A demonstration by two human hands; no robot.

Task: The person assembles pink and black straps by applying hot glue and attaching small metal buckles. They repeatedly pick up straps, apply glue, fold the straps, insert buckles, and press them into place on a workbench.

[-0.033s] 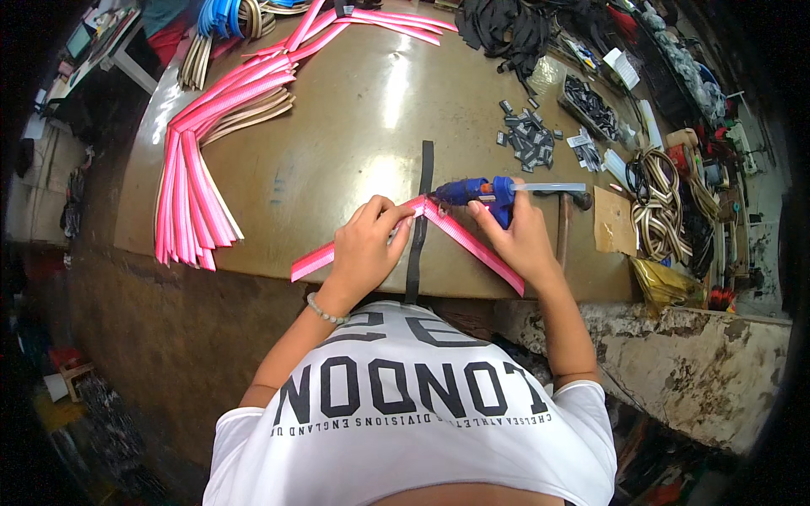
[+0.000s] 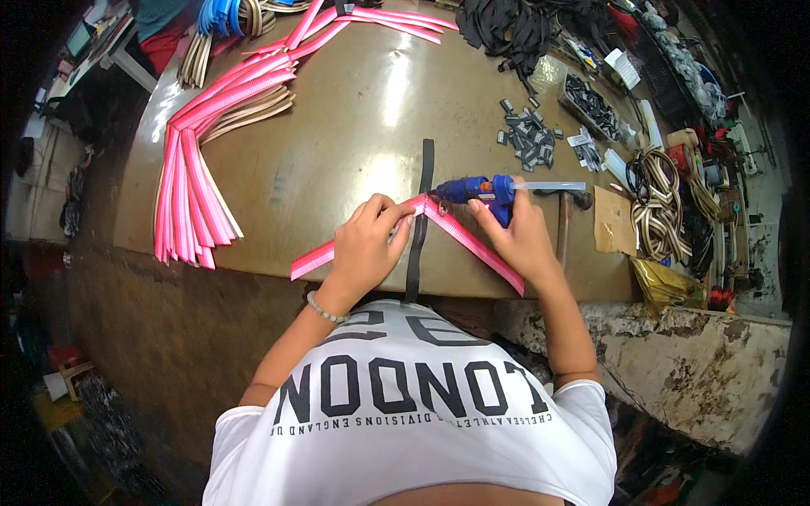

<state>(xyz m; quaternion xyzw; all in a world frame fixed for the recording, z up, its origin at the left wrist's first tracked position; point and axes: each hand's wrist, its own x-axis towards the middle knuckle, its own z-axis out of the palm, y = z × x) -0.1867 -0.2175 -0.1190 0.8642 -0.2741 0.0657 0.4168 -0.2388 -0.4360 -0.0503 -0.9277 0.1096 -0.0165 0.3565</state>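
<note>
A blue hot glue gun (image 2: 466, 191) is gripped in my right hand (image 2: 521, 243), its nozzle pointing left. A pale glue stick (image 2: 557, 185) sticks out of its back end. The nozzle tip is at the bend of a pink webbing strap (image 2: 474, 244), whether touching I cannot tell. My left hand (image 2: 364, 249) pinches this strap just left of the bend, covering part of its left leg. The strap forms an inverted V across a narrow black strip (image 2: 415, 257), which runs from the table's near edge away from me.
Folded pink straps (image 2: 194, 185) lie in a fanned pile at the left. Small dark buckles (image 2: 531, 139) are scattered at the right, near a box of black parts (image 2: 589, 107). A hammer (image 2: 564, 228) lies beside my right hand. Black straps (image 2: 506, 34) are heaped at the back.
</note>
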